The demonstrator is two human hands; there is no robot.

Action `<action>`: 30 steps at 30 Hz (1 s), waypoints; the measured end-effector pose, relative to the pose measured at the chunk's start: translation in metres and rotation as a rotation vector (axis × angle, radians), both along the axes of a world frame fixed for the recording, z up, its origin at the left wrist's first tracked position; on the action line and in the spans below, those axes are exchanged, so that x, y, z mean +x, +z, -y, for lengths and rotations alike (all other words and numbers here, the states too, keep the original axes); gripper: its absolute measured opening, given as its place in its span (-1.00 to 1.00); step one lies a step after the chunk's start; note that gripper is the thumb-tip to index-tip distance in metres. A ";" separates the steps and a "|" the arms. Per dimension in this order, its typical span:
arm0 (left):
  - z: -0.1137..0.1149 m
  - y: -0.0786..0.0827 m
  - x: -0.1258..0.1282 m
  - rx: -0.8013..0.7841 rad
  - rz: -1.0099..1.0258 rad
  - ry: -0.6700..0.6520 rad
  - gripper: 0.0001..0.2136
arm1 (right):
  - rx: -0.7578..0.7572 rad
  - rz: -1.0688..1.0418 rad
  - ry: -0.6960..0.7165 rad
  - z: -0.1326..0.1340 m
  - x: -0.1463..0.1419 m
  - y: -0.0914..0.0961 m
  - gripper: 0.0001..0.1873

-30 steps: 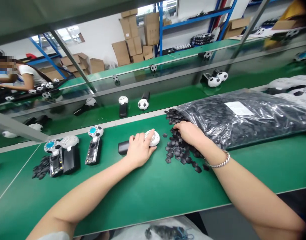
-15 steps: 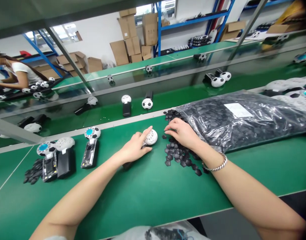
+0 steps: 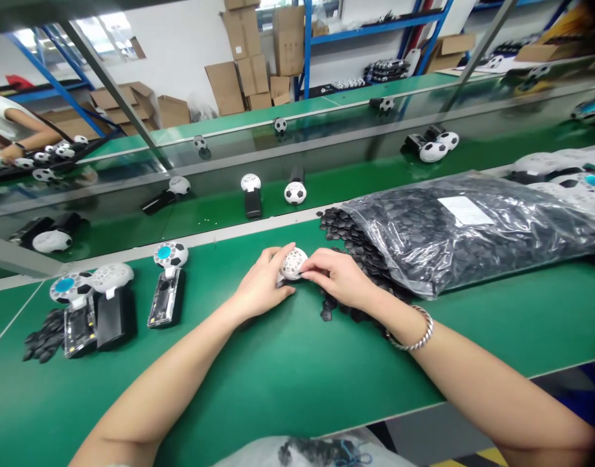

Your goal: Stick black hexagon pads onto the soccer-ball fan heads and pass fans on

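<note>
A white soccer-ball shell with cut-out openings lies on the green worktable, part of a device whose body is mostly hidden. My left hand is closed around its left side, thumb and fingers against the rim. At its right edge, my right hand pinches a small dark piece, which looks like a black pentagon patch, and touches it to the shell. A loose heap of black pentagon patches spreads beneath and behind my right hand, partly covered by it.
A clear plastic bag of black patches lies open to the right. Left are soccer-ball devices and a small patch pile. Beyond the table edge, a green conveyor carries more devices. A co-worker's arm shows far left.
My right hand has moved left from the patch heap to the ball shell, carrying a small dark piece. My left hand still holds the shell. The camera view has shifted slightly.
</note>
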State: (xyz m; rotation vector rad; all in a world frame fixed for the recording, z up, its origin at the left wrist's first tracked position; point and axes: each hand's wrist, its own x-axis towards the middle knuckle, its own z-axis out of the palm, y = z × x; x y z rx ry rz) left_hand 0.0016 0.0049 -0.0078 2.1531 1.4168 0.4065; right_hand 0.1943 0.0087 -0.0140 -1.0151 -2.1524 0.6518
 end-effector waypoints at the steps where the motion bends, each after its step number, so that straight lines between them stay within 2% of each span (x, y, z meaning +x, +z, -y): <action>1: -0.001 0.000 0.000 0.008 0.008 0.002 -0.28 | -0.019 -0.009 0.001 0.000 -0.001 -0.002 -0.92; 8: -0.005 -0.002 0.001 0.067 0.028 0.013 -0.41 | -0.087 -0.077 -0.017 -0.002 -0.003 -0.006 -0.95; 15: -0.007 -0.003 0.001 0.083 0.057 0.019 -0.43 | -0.170 -0.200 -0.093 -0.003 -0.007 -0.012 -0.89; 21: -0.009 -0.004 0.003 0.114 0.065 0.047 -0.48 | -0.314 -0.328 -0.141 -0.007 -0.010 -0.021 -0.74; 23: -0.008 -0.003 0.004 0.125 0.033 0.035 -0.49 | -0.316 -0.293 -0.121 -0.013 -0.003 -0.018 -0.73; 26: -0.007 0.002 0.003 0.109 -0.050 0.030 -0.38 | -0.261 -0.158 -0.165 -0.023 0.013 -0.012 -0.81; 28: -0.008 0.006 0.000 0.123 -0.126 0.042 -0.36 | -0.200 -0.006 -0.232 -0.027 0.022 -0.008 -0.91; 30: -0.010 0.008 -0.004 0.172 -0.183 0.021 -0.42 | -0.146 0.187 -0.242 -0.028 0.026 -0.008 -0.94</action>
